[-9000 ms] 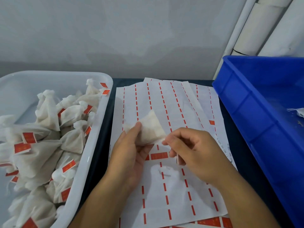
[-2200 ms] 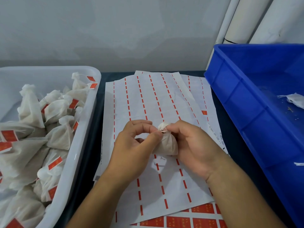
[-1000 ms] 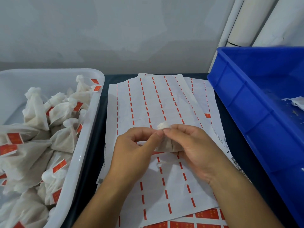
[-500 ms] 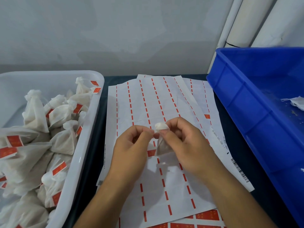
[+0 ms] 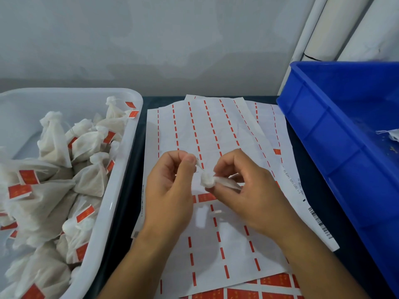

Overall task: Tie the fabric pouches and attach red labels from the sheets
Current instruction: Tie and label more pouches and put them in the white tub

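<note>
White tray [image 5: 121, 175] stood at far left, filled with tied fabric pouches [image 5: 90, 178], most of them carrying red labels [image 5: 85, 213] at the neck. Just right of the tray, a stack of label sheets [image 5: 216, 130] lay on the dark table [image 5: 313, 216]; the upper sheets were mostly stripped, with only red dashed remnants between the columns, one leftover label [image 5: 277, 151] near the right edge, and a barcode printed along the near right margin. A lower sheet with full red labels [image 5: 274, 280] showed at the near edge of the stack. Left hand [image 5: 170, 190] was held above the sheets, fingers curled, thumb and forefinger pinching a thin white string [image 5: 199, 165] that ran to the pouch. Right hand [image 5: 244, 190] was beside it, fingers curled round a small fabric pouch [image 5: 218, 182], gripping it at the neck so the bunched top pointed left toward the other hand and the body lay under the fingers. The pouch was raised above the middle of the sheets, between the two hands. Blue bin [image 5: 336, 134] stood at right, touching or overlapping the sheet stack's far right corner; a scrap of white fabric [image 5: 391, 134] lay inside it. White rolls [image 5: 323, 26] leaned against the wall behind the bin.
</note>
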The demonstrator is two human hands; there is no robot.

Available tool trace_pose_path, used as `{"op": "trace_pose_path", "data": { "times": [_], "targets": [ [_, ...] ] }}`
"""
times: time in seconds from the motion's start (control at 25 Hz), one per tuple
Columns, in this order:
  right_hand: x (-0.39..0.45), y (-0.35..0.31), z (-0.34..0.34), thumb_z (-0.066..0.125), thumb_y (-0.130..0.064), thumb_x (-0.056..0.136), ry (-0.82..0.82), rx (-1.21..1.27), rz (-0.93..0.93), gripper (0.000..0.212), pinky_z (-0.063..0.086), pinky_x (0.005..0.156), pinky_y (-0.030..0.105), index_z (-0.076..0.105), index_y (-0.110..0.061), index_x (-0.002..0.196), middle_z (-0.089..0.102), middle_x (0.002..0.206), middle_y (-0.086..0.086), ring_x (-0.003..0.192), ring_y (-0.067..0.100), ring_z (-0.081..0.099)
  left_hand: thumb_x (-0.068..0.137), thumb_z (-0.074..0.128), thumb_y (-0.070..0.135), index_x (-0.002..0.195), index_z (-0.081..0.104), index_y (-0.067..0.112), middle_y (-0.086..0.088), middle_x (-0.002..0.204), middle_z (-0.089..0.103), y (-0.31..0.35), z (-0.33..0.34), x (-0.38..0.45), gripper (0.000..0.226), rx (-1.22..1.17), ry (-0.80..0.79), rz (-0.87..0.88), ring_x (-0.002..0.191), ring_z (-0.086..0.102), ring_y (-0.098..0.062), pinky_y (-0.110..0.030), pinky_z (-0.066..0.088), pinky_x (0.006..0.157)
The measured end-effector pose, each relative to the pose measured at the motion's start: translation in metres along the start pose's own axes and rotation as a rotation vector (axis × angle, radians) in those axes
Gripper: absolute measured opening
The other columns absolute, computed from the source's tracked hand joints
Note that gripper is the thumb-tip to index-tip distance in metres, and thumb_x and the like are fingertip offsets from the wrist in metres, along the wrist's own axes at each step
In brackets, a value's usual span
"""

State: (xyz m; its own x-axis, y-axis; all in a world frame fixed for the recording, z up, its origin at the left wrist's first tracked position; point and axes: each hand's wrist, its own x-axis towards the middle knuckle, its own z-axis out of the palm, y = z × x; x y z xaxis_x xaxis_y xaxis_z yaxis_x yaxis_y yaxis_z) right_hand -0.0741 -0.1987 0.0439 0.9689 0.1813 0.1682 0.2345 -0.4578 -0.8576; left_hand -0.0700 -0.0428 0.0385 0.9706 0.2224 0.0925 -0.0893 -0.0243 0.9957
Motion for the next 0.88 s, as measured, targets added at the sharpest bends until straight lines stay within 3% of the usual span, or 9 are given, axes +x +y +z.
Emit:
{"op": "trace_pose_path", "data": {
  "times": [0.08,0.2,0.4,0.6,0.88],
  "targets": [
    [0.000,0.000,-0.001,0.070,-0.059,0.088,0.018,-0.032,0.003,0.028,0.046,0.071,0.001,0.050,-0.050,0.107,0.061,0.104,-0.028,0.102,-0.009,0.058,0.104,0.054,0.022,0.092,0.066,0.012,0.006,0.084,0.070,0.000,0.001,-0.001,0.020,0.017,-0.015,0.024,0.078,0.066,-0.001,-0.009,0.051,0.067],
    [0.000,0.002,0.002,0.072,-0.051,0.092,-0.051,-0.111,-0.003,0.029,0.055,0.073,0.013,0.050,-0.054,0.110,0.060,0.100,-0.024,0.098,-0.002,0.059,0.105,0.049,0.026,0.095,0.065,0.015,0.006,0.090,0.073,-0.002,0.001,-0.001,0.021,0.040,-0.095,-0.036,0.086,0.069,-0.005,-0.019,0.056,0.071],
    [-0.001,0.009,0.002,0.076,-0.044,0.089,-0.097,-0.098,0.039,0.023,0.053,0.075,0.025,0.056,-0.042,0.099,0.060,0.094,-0.020,0.089,0.006,0.059,0.103,0.057,0.017,0.106,0.060,0.014,0.009,0.082,0.076,0.002,0.001,-0.001,0.005,-0.020,-0.112,-0.085,0.077,0.071,0.000,-0.008,0.051,0.059],
    [-0.001,0.010,0.004,0.075,-0.047,0.088,-0.116,-0.198,0.032,0.019,0.052,0.067,0.020,0.059,-0.041,0.095,0.059,0.091,-0.018,0.090,0.004,0.057,0.099,0.063,0.022,0.108,0.062,0.028,0.006,0.092,0.078,-0.001,-0.003,0.004,0.010,-0.157,-0.022,-0.236,0.083,0.071,-0.006,-0.028,0.051,0.077],
    [-0.004,0.006,0.006,0.072,-0.062,0.085,-0.241,-0.151,0.078,0.030,0.048,0.061,0.010,0.050,-0.046,0.098,0.060,0.102,-0.027,0.097,-0.009,0.058,0.097,0.067,0.024,0.103,0.061,0.031,0.001,0.093,0.079,0.000,-0.004,0.004,0.010,-0.259,0.001,-0.273,0.079,0.074,-0.010,-0.022,0.056,0.065]
  ]
}}
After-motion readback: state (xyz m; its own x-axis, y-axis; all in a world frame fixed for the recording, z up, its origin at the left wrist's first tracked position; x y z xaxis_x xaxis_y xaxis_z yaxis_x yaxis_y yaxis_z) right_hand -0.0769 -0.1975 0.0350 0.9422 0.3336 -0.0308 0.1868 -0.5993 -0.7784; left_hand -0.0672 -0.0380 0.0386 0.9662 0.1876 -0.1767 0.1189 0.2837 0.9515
